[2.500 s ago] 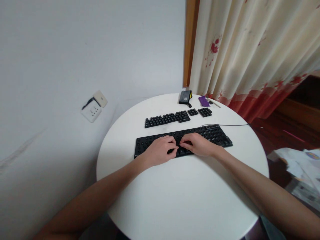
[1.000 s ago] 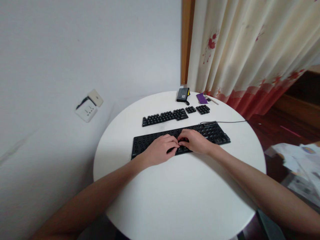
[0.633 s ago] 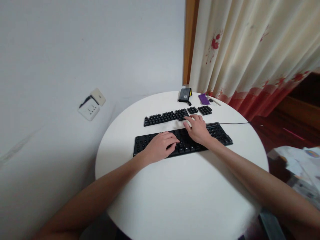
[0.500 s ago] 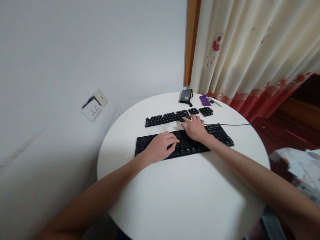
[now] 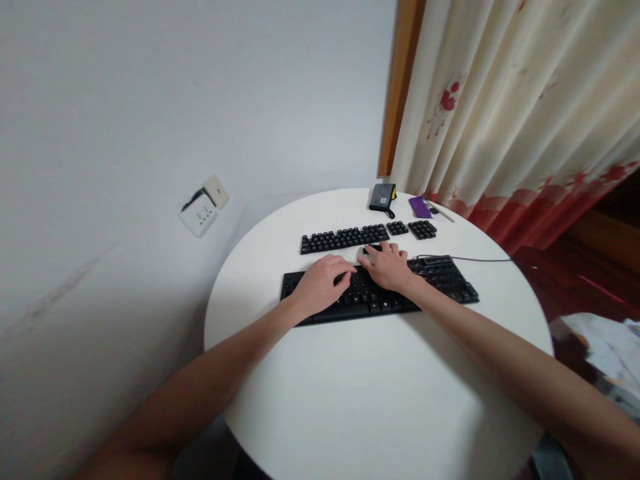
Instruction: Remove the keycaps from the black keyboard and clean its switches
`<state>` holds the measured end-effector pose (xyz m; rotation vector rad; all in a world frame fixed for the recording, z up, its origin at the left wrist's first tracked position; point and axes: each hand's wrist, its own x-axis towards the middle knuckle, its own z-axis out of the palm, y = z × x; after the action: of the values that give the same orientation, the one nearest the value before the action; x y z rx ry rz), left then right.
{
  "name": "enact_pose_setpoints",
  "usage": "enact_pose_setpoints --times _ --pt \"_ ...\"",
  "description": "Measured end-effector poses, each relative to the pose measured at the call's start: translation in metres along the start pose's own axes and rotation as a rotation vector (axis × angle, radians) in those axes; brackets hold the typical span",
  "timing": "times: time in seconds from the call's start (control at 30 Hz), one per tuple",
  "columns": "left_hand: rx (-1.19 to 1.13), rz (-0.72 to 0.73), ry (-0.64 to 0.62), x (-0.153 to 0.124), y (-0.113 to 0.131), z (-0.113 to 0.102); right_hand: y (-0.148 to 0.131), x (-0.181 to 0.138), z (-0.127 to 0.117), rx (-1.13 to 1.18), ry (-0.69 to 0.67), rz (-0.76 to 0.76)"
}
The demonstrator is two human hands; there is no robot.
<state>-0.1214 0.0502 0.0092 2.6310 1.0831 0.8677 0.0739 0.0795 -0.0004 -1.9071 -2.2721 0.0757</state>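
Right hand (image 5: 387, 270) has pulled back a keycap (image 5: 373, 249), partly hiding the keyboard (image 5: 370, 301).

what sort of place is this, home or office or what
Probably a room in a home, though I can't be certain: there's a long floral-patterned curtain, a wall socket, and a round white table with a black keyboard on it.

front tabletop (image 5: 370, 387): passable | beyond keyboard (image 5: 373, 298): keycap rows (image 5: 345, 239) obstruct

right hand (image 5: 387, 267): drawn back from keycap row (image 5: 345, 239) | black keycap (image 5: 376, 247): out of row, now touching right hand
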Motion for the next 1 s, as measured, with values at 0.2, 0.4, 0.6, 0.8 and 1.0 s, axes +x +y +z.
enact_pose_setpoints --times 0.2,0.4,0.6,0.8,1.0 --pt "0.100 -0.171 0.018 0.003 -0.020 0.004 -0.026 -0.015 -0.003 0.058 -0.064 -0.114" --pt "0.054 -0.176 -0.028 0.004 -0.032 0.008 -0.030 -0.009 -0.001 0.113 -0.050 -0.125" --pt "0.066 -0.069 -0.133 0.003 -0.041 0.013 -0.013 0.018 0.001 0.154 0.009 -0.095" --pt "0.111 -0.070 -0.153 0.003 -0.041 0.015 -0.012 0.035 0.007 0.175 0.022 -0.124" --pt "-0.018 -0.132 0.001 0.008 -0.039 0.009 -0.016 0.039 0.006 0.225 0.029 -0.143"
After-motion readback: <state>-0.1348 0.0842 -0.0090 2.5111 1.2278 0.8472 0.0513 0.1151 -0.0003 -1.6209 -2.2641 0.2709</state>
